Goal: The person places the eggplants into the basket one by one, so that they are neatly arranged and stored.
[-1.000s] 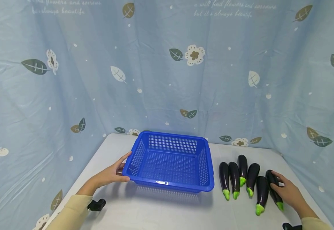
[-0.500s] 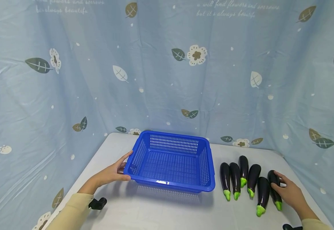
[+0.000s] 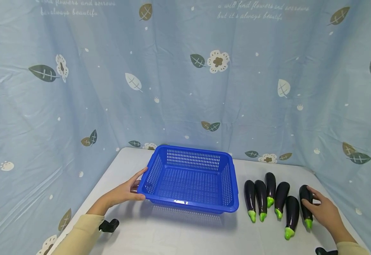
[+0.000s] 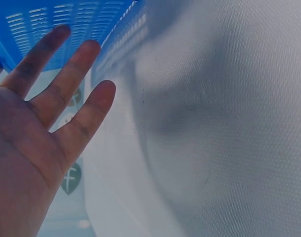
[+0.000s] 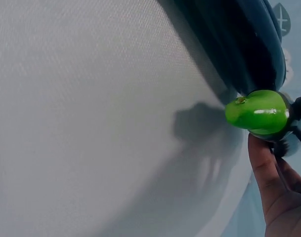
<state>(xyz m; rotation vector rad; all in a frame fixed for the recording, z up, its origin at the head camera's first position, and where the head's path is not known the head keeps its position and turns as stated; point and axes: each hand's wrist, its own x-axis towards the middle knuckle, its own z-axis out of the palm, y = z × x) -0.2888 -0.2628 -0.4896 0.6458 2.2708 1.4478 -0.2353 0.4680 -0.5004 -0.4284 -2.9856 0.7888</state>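
My left hand (image 3: 119,194) is at the left end of a blue plastic basket (image 3: 188,208), its index finger and thumb touching the rim. In the left wrist view, the fingers (image 4: 86,116) are spread and nearly straight beside the perforated basket wall (image 4: 21,24). On the right, my right hand (image 3: 325,212) holds a dark eggplant (image 3: 305,202) between thumb and fingers near its thick end. That eggplant's green stem (image 5: 259,112) faces the right wrist camera. Beside it lies another eggplant (image 3: 292,212), apart from the hand.
Several more eggplants, among them a leftmost one (image 3: 249,198), lie in a loose row right of the basket. Under everything is a white table (image 3: 172,233). A blue patterned curtain (image 3: 172,88) stands behind and at the sides.
The right hand has moved the held eggplant slightly away from its neighbour and turned it more lengthwise. Left hand and basket stay where they were; the head view shifts a little.
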